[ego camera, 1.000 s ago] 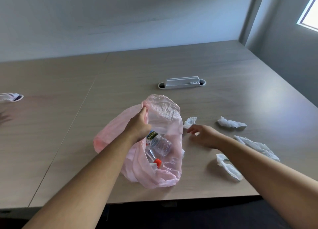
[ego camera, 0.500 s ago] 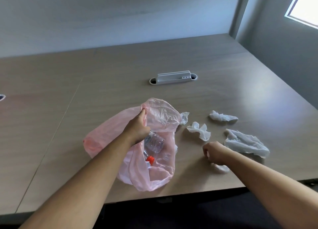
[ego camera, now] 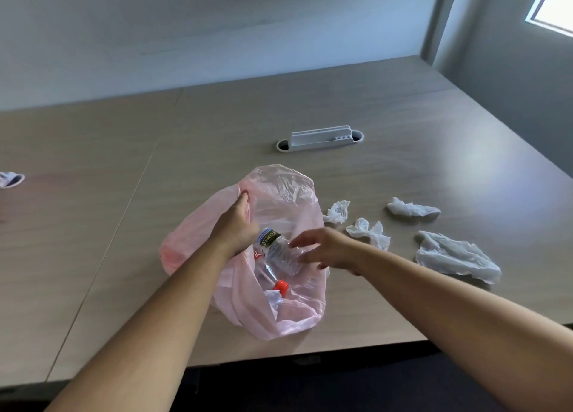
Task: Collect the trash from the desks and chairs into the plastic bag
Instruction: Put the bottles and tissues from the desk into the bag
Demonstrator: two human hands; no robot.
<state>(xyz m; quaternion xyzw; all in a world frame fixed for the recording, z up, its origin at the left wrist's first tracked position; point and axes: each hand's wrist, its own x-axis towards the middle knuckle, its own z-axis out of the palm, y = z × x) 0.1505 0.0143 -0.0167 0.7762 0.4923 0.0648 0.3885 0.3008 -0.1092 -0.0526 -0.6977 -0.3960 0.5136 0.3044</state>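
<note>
Head view: pink plastic bag (ego camera: 280, 191) lies near the front edge of the desk (ego camera: 434, 157), mouth open upward. Left hand (ego camera: 235, 225) grips the bag's rim, fingers curled into the film. Right hand (ego camera: 325, 250) hovers over the mouth, fingers spread, slightly blurred, nothing seen in it. It partly covers a clear bottle (ego camera: 279, 252) inside; red cap (ego camera: 281, 286) below. Four crumpled tissues (ego camera: 455, 256) lie loose toward the right edge. Grey cable box (ego camera: 319, 139) sits mid-desk behind the bag.
</note>
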